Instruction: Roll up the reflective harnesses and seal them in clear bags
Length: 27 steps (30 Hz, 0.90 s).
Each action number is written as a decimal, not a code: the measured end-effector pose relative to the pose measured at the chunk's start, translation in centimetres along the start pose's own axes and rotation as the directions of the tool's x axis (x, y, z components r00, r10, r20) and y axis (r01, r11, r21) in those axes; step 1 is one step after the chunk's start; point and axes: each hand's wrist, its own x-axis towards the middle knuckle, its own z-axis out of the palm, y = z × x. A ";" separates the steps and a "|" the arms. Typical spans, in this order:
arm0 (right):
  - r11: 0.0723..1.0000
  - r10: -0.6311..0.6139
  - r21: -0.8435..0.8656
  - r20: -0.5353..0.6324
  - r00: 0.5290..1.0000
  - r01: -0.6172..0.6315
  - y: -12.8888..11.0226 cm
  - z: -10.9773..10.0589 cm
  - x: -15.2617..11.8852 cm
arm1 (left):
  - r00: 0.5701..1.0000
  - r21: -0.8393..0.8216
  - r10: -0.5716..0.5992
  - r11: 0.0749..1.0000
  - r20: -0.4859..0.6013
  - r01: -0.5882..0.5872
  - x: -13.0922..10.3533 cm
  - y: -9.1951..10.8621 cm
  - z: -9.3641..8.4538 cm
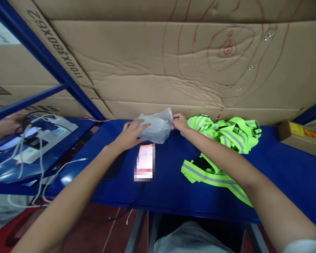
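A clear plastic bag (158, 126), crumpled and see-through, lies near the back of the blue table, close to the cardboard wall. My left hand (130, 136) rests on the bag's left part with its fingers spread. At the bag's upper right edge, my right hand (180, 123) is closed in a pinch on the plastic. A phone (145, 162) with a lit, blurred-out screen lies just below the bag. Right of my right hand, fluorescent yellow-green reflective straps (226, 135) are heaped up, partly hidden behind my forearm.
Cardboard panels (121, 52) with red drawn rings stand behind the blue table (168, 189). A cardboard box (302, 138) sits at the right. On the left are a blue frame post (80, 100), a power strip (48, 138), white cables (42, 168) and another person's hand (9, 127).
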 end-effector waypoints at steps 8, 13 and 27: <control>0.988 0.089 0.104 0.238 0.967 -0.117 0.1 -0.4 -2.2 | 0.998 0.058 -0.001 0.998 0.055 -0.002 0.7 0.5 -0.1; 0.998 0.002 0.050 0.352 0.936 -0.021 -1.1 -1.2 -2.9 | 0.998 0.014 0.052 0.999 0.038 -0.052 1.2 0.2 0.0; 0.337 -0.631 -0.600 0.428 0.647 0.725 1.4 1.7 -5.3 | 0.998 -0.111 -0.023 0.993 0.064 0.030 4.8 1.4 2.7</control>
